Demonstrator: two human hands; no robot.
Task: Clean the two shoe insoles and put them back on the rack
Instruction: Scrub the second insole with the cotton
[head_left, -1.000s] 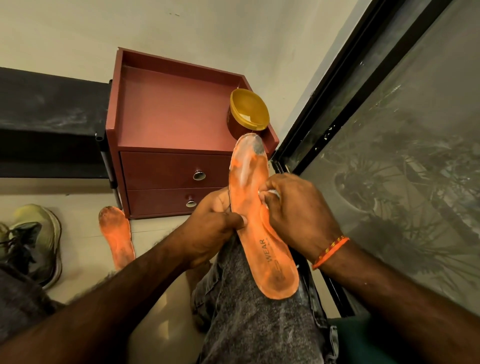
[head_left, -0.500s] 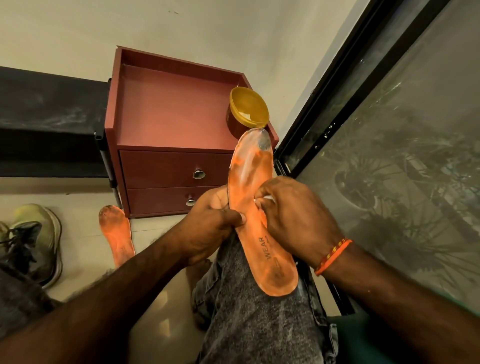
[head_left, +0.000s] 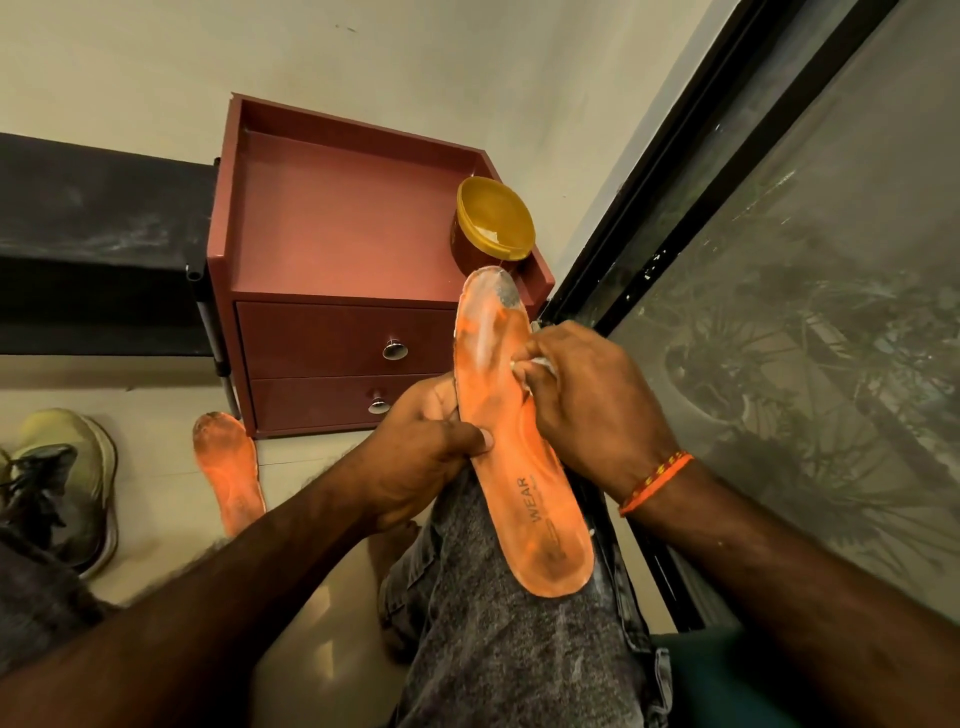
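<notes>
Orange insole (head_left: 511, 447) between both gripping hands

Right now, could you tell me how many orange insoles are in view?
2. One insole rests on the knee, held by both hands; the other insole lies on the floor beside the red cabinet. None seems hidden.

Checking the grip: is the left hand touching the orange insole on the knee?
Touching: head view shows the left hand with its thumb pressed onto the insole.

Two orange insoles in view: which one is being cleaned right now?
The insole on the knee, gripped by the left hand and rubbed by the right hand. The other insole lies untouched on the floor.
</notes>
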